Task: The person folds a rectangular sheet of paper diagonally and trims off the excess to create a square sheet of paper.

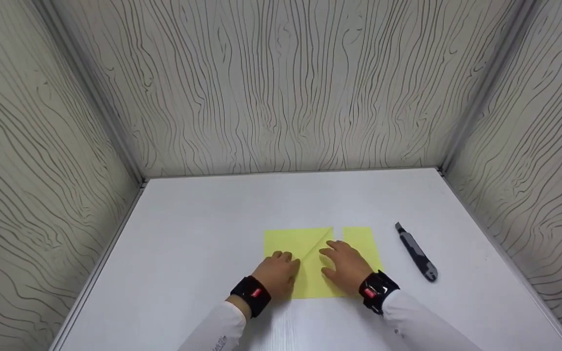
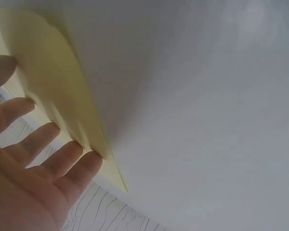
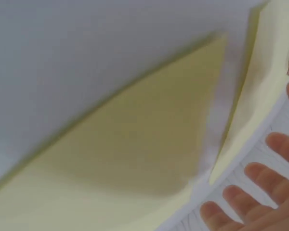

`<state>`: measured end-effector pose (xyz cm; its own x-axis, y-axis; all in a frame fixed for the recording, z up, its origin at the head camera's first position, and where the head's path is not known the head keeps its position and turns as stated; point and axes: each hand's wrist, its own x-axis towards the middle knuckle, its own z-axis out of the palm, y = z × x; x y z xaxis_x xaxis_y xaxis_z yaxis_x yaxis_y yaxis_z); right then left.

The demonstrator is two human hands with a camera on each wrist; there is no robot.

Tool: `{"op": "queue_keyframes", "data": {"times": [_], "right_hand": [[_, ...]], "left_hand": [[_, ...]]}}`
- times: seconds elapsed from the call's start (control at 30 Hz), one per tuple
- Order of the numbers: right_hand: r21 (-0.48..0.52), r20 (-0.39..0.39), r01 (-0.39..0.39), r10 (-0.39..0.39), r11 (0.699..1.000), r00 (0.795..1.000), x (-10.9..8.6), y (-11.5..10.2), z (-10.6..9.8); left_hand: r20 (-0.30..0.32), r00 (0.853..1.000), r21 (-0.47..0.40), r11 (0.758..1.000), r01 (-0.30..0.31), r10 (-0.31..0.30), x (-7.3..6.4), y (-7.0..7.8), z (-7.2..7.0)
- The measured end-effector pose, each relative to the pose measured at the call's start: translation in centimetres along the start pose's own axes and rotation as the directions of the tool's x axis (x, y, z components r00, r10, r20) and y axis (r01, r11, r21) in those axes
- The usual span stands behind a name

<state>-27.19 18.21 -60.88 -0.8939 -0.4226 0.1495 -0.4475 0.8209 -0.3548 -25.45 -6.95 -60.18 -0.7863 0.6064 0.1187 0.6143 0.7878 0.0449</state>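
Observation:
A yellow sheet of paper lies on the table, with a diagonal line, a crease or edge, running up to its top right corner. My left hand rests on the sheet's left part. In the left wrist view, the fingertips touch the paper, which dents slightly there. Over the sheet's right side, my right hand has its fingers spread and holds nothing. The right wrist view shows its fingers extended; whether they touch paper I cannot tell. A narrower yellow paper strip lies just right of the sheet, partly behind that hand.
To the right of the strip, a grey and black utility knife lies on the white table, blade showing and pointing away. Wood-grain patterned panels enclose the table at the back and both sides.

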Motion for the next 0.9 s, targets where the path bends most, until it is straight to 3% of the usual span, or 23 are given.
{"op": "queue_keyframes", "data": {"times": [0.17, 0.37, 0.7, 0.9], "right_hand": [[-0.089, 0.03, 0.104, -0.102, 0.991, 0.994, 0.8, -0.6, 1.0], [-0.123, 0.076, 0.15, -0.141, 0.981, 0.987, 1.3, -1.3, 2.1], [-0.148, 0.114, 0.122, -0.106, 0.981, 0.988, 1.1, -2.6, 2.5], [-0.216, 0.115, 0.13, -0.107, 0.968, 0.988, 0.9, -3.5, 2.2]], "left_hand": [[-0.011, 1.0, 0.008, 1.0, 0.001, -0.001, 0.2, 0.0, 0.0], [-0.007, 1.0, 0.017, 1.0, -0.014, 0.014, 0.2, -0.1, 0.1], [0.05, 0.999, 0.051, 0.999, 0.015, -0.017, 0.3, 0.3, -0.2], [0.058, 0.998, 0.078, 0.996, 0.033, -0.037, 0.2, 0.7, -0.4]]}}
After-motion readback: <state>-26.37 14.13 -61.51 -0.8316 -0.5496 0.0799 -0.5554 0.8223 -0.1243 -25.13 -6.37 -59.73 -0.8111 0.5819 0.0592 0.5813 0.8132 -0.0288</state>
